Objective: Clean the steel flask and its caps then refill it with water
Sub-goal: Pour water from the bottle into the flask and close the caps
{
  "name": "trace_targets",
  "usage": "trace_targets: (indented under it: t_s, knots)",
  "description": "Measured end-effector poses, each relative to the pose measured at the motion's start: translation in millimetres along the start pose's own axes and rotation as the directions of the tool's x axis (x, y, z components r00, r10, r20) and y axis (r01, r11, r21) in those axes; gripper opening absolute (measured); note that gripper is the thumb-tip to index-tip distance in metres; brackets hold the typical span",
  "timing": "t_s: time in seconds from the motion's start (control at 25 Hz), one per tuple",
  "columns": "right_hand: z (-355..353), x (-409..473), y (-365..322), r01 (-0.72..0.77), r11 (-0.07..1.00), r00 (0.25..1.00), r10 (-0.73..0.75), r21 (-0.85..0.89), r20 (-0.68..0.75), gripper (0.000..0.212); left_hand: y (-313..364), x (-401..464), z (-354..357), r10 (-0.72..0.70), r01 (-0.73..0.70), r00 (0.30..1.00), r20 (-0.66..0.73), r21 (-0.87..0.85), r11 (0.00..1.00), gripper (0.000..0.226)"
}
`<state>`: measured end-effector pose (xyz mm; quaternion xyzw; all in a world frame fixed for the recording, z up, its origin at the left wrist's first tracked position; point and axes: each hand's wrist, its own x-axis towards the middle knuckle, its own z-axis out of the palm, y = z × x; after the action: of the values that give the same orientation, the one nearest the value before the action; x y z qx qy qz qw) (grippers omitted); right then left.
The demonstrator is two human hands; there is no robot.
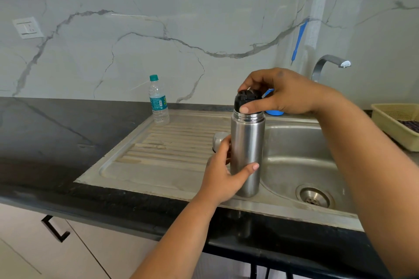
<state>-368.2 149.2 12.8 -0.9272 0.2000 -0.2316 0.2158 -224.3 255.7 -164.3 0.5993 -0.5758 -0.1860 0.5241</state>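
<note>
The steel flask [247, 147] stands upright on the sink's rim, between the drainboard and the basin. My left hand [223, 174] grips its lower body, thumb across the front. My right hand [281, 93] grips the black inner cap [247, 98] on the flask's mouth, with the bare neck threads showing just below it. The steel outer cap [218, 139] lies on the drainboard behind my left hand, partly hidden.
The steel sink [301, 161] with its drain [315, 196] lies to the right, the tap [326, 64] behind it. A small plastic water bottle [158, 103] stands at the drainboard's back corner. A blue object [274, 112] sits behind the flask. A yellow basket [396, 124] is far right.
</note>
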Motion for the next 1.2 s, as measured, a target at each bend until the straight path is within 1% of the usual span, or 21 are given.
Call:
trace_targets:
  t_s: [0.08,0.12,0.16,0.28,0.32,0.36,0.44,0.6,0.72,0.76,0.8,0.88,0.92,1.0,1.08,1.2]
  knots:
    - [6.8,1.1,1.0,-0.025,1.0,0.997,0.024,-0.012,-0.073,0.054,1.3,-0.1,-0.7,-0.001,0.001,1.0,0.004,-0.01,1.0,0.072]
    - [5.9,1.5,4.5,-0.028,1.0,0.997,0.029,0.011,-0.066,0.053,0.9,0.0,-1.3,-0.007,0.008,1.0,0.012,-0.025,1.0,0.073]
    - [3.3,1.2,8.0,-0.029,0.997,0.999,0.03,0.069,-0.022,0.052,-0.4,0.1,-2.0,-0.015,0.016,1.0,0.018,-0.041,0.999,0.073]
    - [-4.2,-4.0,15.9,-0.052,0.947,0.981,-0.011,0.317,0.193,0.056,-5.2,-1.4,-3.7,-0.058,0.057,0.998,-0.02,-0.047,0.997,0.067]
    - [-4.3,-5.3,17.5,-0.04,0.938,0.976,-0.037,0.344,0.214,0.056,-6.5,-2.3,-3.9,-0.081,0.079,0.996,-0.037,-0.039,0.996,0.065]
    - [-3.8,-5.9,17.8,-0.019,0.937,0.977,-0.057,0.348,0.208,0.054,-7.8,-2.5,-3.8,-0.1,0.098,0.994,-0.048,-0.034,0.995,0.063]
    - [-2.9,-5.9,16.7,0.007,0.941,0.987,-0.062,0.338,0.15,0.052,-8.7,-2.9,-2.6,-0.112,0.11,0.992,-0.053,-0.03,0.993,0.061]
    - [10.8,-3.1,14.3,0.026,0.966,0.999,-0.017,0.258,-0.04,0.051,-4.6,-3.5,-1.4,-0.1,0.1,0.994,-0.05,0.016,0.995,0.066]
    - [23.2,-2.7,15.0,0.018,0.964,0.988,0.024,0.264,-0.155,0.055,-4.7,-2.2,-3.6,-0.111,0.111,0.994,-0.001,-0.001,0.994,0.069]
    - [21.9,-2.6,17.1,0.008,0.965,0.988,0.032,0.261,-0.148,0.056,-5.1,-1.7,-4.6,-0.115,0.115,0.993,0.018,-0.004,0.993,0.07]
    - [18.6,-3.4,19.8,-0.003,0.959,0.995,0.03,0.282,-0.091,0.056,-5.8,-1.6,-5.3,-0.121,0.121,0.992,0.032,-0.009,0.993,0.071]
    - [12.5,-5.9,21.7,-0.023,0.925,0.997,-0.005,0.38,0.072,0.055,-6.0,-1.4,-5.9,-0.12,0.121,0.992,0.04,-0.007,0.993,0.071]
    - [12.2,-6.8,21.8,-0.022,0.914,0.994,-0.024,0.405,0.108,0.052,-5.9,-1.5,-6.0,-0.117,0.117,0.992,0.044,0.001,0.993,0.072]
    - [13.3,-7.6,21.4,-0.002,0.923,0.996,-0.034,0.384,0.087,0.046,-4.4,-0.4,-5.6,-0.118,0.116,0.992,0.055,0.022,0.993,0.071]
    - [16.1,-8.2,21.9,0.002,0.935,1.0,-0.009,0.353,0.018,0.042,-3.0,0.9,-5.9,-0.122,0.119,0.99,0.067,0.048,0.992,0.065]
    - [30.0,-10.0,22.2,0.009,0.959,0.988,0.035,0.283,-0.151,0.042,-2.2,3.1,-7.2,-0.117,0.112,0.99,0.075,0.07,0.991,0.064]
